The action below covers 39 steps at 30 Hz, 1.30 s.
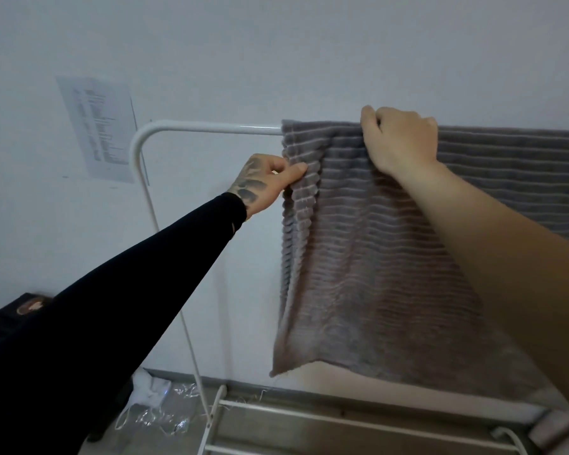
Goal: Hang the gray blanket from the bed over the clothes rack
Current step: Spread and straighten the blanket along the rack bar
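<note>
The gray blanket [375, 257] is ribbed plush with pale horizontal ridges, draped over the top bar of the white clothes rack [207, 129] and hanging down in a broad panel. The right hand [399, 141] is closed on the fabric at the bar. Below and to its left, the left hand [266, 182] pinches the blanket's bunched side edge. Bare bar extends beyond the left hand.
</note>
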Available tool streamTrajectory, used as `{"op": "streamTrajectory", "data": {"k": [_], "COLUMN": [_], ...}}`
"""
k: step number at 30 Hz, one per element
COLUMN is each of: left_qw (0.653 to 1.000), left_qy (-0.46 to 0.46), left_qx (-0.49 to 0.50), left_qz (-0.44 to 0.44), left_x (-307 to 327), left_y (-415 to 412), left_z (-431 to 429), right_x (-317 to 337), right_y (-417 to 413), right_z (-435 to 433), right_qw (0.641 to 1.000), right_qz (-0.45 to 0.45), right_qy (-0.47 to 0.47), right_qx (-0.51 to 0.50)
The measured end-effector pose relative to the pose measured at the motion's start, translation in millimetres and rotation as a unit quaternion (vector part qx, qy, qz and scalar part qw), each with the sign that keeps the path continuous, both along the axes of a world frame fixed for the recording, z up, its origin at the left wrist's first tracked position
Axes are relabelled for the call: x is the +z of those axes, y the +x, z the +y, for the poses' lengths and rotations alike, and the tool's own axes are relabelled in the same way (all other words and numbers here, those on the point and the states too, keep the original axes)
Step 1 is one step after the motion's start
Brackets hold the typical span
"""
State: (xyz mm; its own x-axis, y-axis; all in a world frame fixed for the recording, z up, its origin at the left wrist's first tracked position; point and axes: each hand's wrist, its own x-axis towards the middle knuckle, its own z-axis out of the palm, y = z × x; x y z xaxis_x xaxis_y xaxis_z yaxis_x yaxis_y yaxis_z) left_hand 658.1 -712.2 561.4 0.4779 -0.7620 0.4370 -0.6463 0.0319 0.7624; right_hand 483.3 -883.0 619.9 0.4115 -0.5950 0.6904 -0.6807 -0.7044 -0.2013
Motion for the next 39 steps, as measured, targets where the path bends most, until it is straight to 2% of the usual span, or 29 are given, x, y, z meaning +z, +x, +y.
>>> {"op": "streamTrajectory", "data": {"k": [6,9,12,15,18,22,26,29,33,36,39], "left_qw": [0.987,0.987,0.992,0.997,0.999,0.996,0.971,0.968,0.961,0.947,0.925], "left_qy": [-0.030,-0.015,0.029,0.005,-0.033,-0.031,-0.032,-0.081,-0.168,-0.167,-0.152], "left_qx": [0.073,0.064,0.027,0.036,0.032,-0.007,-0.075,-0.069,-0.001,-0.009,-0.028], "left_qz": [-0.141,-0.146,-0.119,-0.071,0.013,0.088,0.225,0.229,0.219,0.275,0.347], "left_x": [-10.8,-18.7,-24.8,-26.6,-22.7,-12.2,1.7,9.7,10.1,6.6,15.9], "left_y": [-3.6,-0.8,6.0,19.5,34.5,34.0,31.0,34.3,36.7,32.5,28.3], "left_z": [-0.8,-0.4,-3.2,-0.4,5.9,2.6,-1.9,-4.8,-9.9,-12.3,-14.5], "right_x": [15.2,19.6,19.4,17.4,11.1,-5.2,-17.0,-18.1,-9.5,-8.9,-13.2], "right_y": [8.5,10.7,11.8,7.5,2.1,4.2,3.9,-0.2,-4.0,0.6,0.4], "right_z": [-9.6,-15.1,-18.0,-20.3,-20.7,-10.8,-2.5,-1.2,-0.2,6.8,9.2], "right_qw": [0.995,0.992,0.992,0.993,0.997,0.997,0.993,0.991,0.995,0.997,0.997], "right_qz": [0.087,0.113,0.113,0.099,0.063,0.026,-0.015,-0.015,0.004,0.024,-0.002], "right_qy": [-0.007,0.008,0.001,0.004,-0.002,-0.067,-0.100,-0.099,-0.073,-0.070,-0.076], "right_qx": [-0.052,-0.061,-0.057,-0.057,-0.042,0.006,0.062,0.085,0.062,0.024,0.010]}}
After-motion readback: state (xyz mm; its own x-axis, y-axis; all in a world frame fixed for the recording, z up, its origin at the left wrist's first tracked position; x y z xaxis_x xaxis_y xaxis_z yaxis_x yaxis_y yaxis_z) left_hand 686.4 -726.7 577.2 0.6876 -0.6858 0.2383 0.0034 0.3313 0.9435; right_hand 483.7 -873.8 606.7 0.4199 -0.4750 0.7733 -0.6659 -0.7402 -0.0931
